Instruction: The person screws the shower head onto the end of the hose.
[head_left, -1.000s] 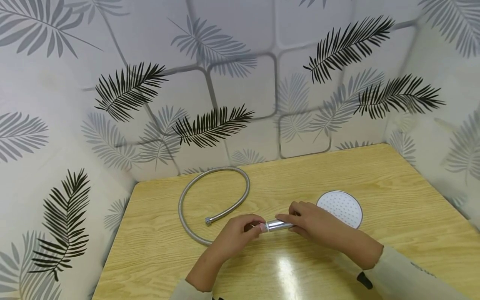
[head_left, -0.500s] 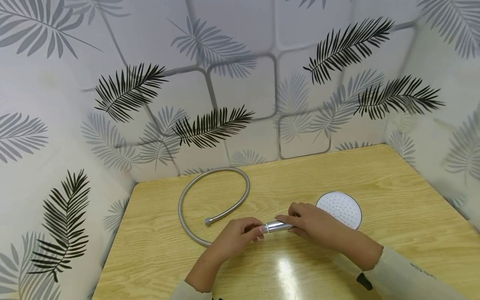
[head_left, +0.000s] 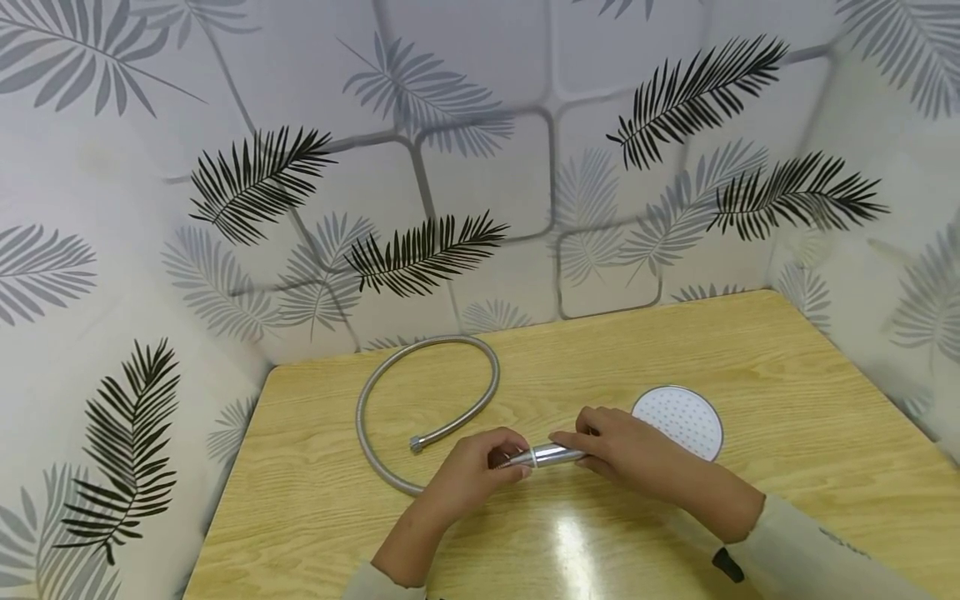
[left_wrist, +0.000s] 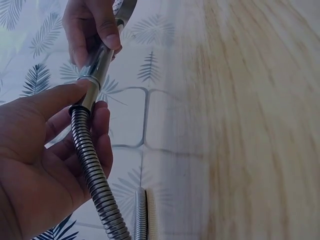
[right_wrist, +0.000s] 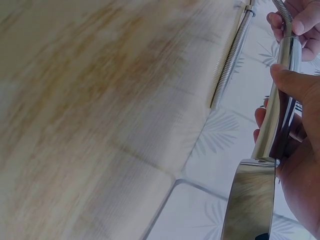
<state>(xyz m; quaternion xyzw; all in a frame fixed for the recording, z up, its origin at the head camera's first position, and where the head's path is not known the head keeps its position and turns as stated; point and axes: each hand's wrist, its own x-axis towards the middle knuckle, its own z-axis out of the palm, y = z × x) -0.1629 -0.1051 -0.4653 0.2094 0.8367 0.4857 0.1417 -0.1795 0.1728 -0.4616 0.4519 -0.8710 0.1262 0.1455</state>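
Note:
A chrome hand shower, with a round white spray face (head_left: 678, 423) and a shiny handle (right_wrist: 280, 112), is held just above the table. My right hand (head_left: 637, 450) grips the handle, thumb along its side in the right wrist view. At the handle's end, a ribbed metal shower hose (left_wrist: 95, 172) meets it in line. My left hand (head_left: 476, 471) has its thumb and fingers curled round the hose's connector (left_wrist: 84, 106), the thumb tip near the joint's collar. How far the threads are engaged is hidden.
The hose loops (head_left: 360, 408) across the table behind the left hand, and its free end carries a hex nut (head_left: 416, 443). The wood-grain table (head_left: 300, 500) meets leaf-patterned walls (head_left: 487, 183) at the back and sides.
The left thumb and fingers have shifted and spread a little round the connector, so more metal shows between them. The right hand and hand shower have stayed nearly still.

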